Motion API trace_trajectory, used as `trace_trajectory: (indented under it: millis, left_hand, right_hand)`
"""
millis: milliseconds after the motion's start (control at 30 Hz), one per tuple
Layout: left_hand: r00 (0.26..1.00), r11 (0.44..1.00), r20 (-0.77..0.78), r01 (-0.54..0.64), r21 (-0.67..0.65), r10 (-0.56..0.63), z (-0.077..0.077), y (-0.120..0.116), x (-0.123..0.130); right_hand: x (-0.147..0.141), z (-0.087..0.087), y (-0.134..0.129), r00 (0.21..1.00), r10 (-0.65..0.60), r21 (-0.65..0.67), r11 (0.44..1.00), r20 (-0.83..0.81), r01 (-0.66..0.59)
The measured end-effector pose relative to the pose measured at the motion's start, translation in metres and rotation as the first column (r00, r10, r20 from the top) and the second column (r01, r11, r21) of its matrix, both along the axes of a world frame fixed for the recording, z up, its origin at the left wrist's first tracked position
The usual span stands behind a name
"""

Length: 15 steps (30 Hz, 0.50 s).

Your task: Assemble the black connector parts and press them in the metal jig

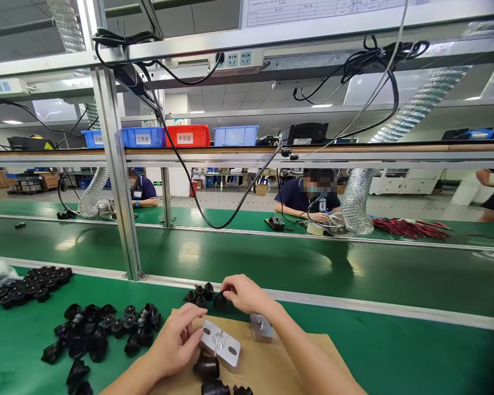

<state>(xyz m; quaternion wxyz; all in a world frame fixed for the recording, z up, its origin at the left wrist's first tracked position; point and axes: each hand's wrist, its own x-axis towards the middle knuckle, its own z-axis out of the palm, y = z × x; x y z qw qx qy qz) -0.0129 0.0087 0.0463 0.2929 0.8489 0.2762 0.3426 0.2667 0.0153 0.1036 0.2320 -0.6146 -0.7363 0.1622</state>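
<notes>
At the far edge of the brown cardboard sheet (271, 367), my right hand (247, 293) pinches a black plastic part (220, 300), beside a small group of similar black parts (200, 294). My left hand (179, 337) is bent with thumb and fingers apart at the left end of a silver metal block (221, 344). Its thumb touches or nearly touches the block. The block has two oval slots and a clear piece at its middle. A round black part (206, 366) lies just below it, with more black pieces (216, 387) at the bottom edge.
Black parts (94, 329) are heaped on the green mat at left, with black rings (28, 285) behind. A small clear box (262, 328) sits under my right forearm. A metal post (117, 181) and hanging cable (214, 225) stand ahead. Co-workers (308, 195) sit across the green line.
</notes>
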Motion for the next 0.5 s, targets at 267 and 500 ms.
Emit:
trace_trajectory:
  millis: [267,500]
  left_hand:
    - [0.986,0.969,-0.107,0.098,-0.225,-0.125,-0.015,0.003,0.003]
    - [0.988,0.947,-0.112,0.066,-0.313,-0.106,-0.015,0.004,0.004]
  right_hand:
    - [0.036,0.022,-0.002,0.972,0.074,-0.044,0.995,-0.223,-0.085]
    - [0.046,0.025,-0.003,0.928,0.108,-0.065,0.988,-0.357,-0.14]
